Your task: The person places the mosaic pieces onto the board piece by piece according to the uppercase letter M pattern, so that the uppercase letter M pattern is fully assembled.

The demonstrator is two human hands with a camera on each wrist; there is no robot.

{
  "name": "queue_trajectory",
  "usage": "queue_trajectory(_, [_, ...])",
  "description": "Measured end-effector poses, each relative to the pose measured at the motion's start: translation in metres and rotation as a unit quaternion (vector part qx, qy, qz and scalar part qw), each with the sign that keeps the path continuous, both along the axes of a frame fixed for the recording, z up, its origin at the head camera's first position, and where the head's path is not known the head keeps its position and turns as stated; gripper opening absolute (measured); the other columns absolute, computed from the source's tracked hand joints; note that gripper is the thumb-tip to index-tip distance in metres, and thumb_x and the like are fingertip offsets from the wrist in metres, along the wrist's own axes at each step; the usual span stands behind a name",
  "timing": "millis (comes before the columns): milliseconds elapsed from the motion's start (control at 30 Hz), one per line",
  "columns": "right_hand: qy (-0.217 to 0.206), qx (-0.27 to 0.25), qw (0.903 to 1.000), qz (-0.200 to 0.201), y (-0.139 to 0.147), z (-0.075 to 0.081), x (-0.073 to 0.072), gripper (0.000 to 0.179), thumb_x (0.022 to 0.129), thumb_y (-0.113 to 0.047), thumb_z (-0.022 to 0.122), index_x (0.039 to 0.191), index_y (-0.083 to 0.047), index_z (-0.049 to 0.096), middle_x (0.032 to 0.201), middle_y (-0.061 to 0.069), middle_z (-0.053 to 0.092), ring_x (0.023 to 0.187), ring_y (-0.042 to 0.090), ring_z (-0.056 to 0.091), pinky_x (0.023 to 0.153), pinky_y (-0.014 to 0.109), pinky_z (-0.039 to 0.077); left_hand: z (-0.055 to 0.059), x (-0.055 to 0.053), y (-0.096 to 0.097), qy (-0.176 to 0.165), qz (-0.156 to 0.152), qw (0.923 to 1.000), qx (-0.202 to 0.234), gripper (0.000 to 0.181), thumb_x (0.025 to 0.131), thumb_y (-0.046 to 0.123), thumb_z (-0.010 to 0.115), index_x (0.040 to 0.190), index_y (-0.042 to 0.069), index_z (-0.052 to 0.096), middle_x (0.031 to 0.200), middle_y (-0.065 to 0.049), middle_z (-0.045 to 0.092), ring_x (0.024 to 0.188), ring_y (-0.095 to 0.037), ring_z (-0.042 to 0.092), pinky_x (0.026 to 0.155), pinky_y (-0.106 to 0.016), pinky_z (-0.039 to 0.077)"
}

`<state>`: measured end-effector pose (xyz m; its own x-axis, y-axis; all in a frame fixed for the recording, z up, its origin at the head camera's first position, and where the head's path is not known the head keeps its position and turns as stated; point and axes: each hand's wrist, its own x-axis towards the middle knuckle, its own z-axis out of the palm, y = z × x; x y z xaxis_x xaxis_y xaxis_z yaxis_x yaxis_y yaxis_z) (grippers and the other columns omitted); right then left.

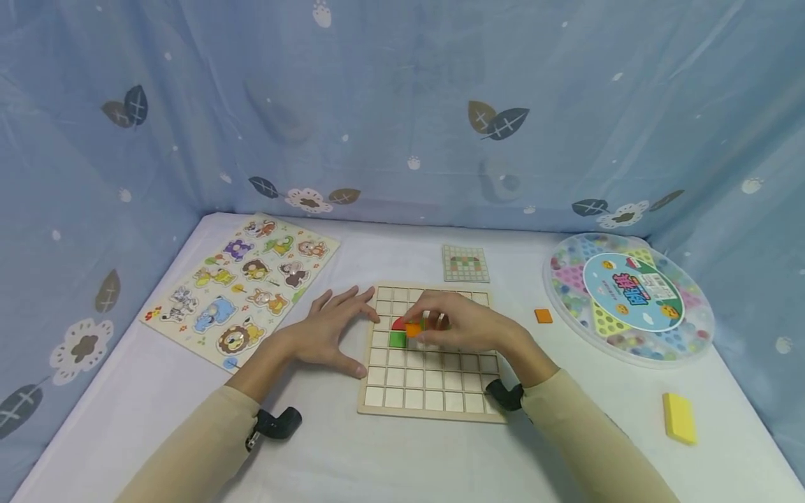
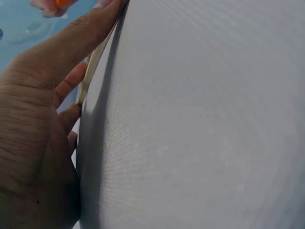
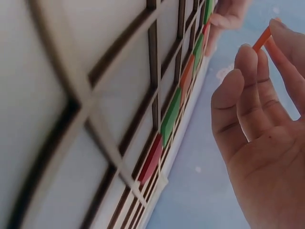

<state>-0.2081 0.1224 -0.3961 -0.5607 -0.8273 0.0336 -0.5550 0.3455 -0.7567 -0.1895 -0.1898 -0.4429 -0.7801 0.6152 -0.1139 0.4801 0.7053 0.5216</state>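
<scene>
A wooden grid board [image 1: 405, 398] lies flat on the white table in front of me. My left hand [image 1: 330, 332] rests at its left edge, fingers spread and thumb touching the frame. Over the board, my right hand [image 1: 462, 321] pinches a small orange square tile [image 1: 413, 330] between thumb and fingertips. In the right wrist view the pinched tile is seen edge-on, held off the board. A green tile [image 1: 397, 339] and a red tile [image 1: 399, 324] sit in grid cells beside it. More tiles in that row, including an orange tile [image 3: 187, 71], are mostly hidden by the right hand in the head view.
Behind the board lies a small pattern card [image 1: 465, 264]. To the right are a loose orange tile [image 1: 544, 316], a round clear bead case [image 1: 629, 300] and a yellow block [image 1: 679, 418]. An animal puzzle board [image 1: 295, 237] is at the left.
</scene>
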Motion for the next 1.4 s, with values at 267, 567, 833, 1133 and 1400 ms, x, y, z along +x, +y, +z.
queue_trajectory(267, [0.01,0.037,0.999,0.022,-0.014,0.0,0.003,0.03,0.096,-0.016,0.073,0.126,-0.013,0.069,0.12,-0.005,0.068,0.097,0.018,0.061,0.087,0.034,0.056,-0.002,0.001,0.001,-0.007,0.001,1.0,-0.001,0.087,0.067,0.073,0.082,0.137,0.036,0.048,0.174,0.006,0.007,0.16,-0.03,0.003,0.123,-0.064,-0.006])
queue_trajectory(567, [0.017,0.057,0.9974,0.04,-0.028,-0.002,0.007,0.032,0.096,-0.011,0.072,0.127,-0.008,0.067,0.122,0.001,0.067,0.087,0.008,0.063,0.081,0.026,0.056,0.0,-0.002,0.0,-0.007,-0.004,1.0,-0.002,0.09,0.066,0.074,0.082,0.139,0.036,0.046,0.174,0.006,0.006,0.16,-0.029,0.002,0.123,-0.063,-0.008])
queue_trajectory(833, [0.023,0.1,0.9939,0.038,-0.035,-0.006,0.01,0.031,0.095,-0.017,0.075,0.125,-0.013,0.069,0.109,-0.006,0.065,0.087,0.011,0.061,0.081,0.028,0.056,0.002,0.0,-0.001,-0.011,-0.003,0.9999,0.0,0.088,0.066,0.071,0.084,0.137,0.036,0.047,0.174,0.004,0.009,0.16,-0.029,0.003,0.123,-0.063,-0.006])
queue_trajectory(1133, [0.025,0.115,0.9924,0.036,-0.038,-0.006,0.012,0.03,0.094,-0.018,0.076,0.123,-0.013,0.07,0.101,-0.004,0.065,0.084,0.007,0.058,0.079,0.028,0.055,0.004,0.001,-0.001,0.0,-0.007,0.9998,0.017,0.087,0.066,0.07,0.085,0.136,0.034,0.049,0.173,0.0,0.014,0.159,-0.034,0.007,0.122,-0.067,-0.004])
queue_trajectory(1400, [0.043,0.127,0.9904,0.035,-0.041,-0.008,0.012,0.027,0.094,-0.017,0.076,0.12,-0.014,0.07,0.093,-0.006,0.063,0.081,0.01,0.058,0.075,0.024,0.051,0.004,0.002,-0.001,0.0,-0.011,0.9997,0.02,0.085,0.067,0.069,0.085,0.135,0.032,0.049,0.173,-0.001,0.014,0.159,-0.035,0.007,0.121,-0.069,-0.004])
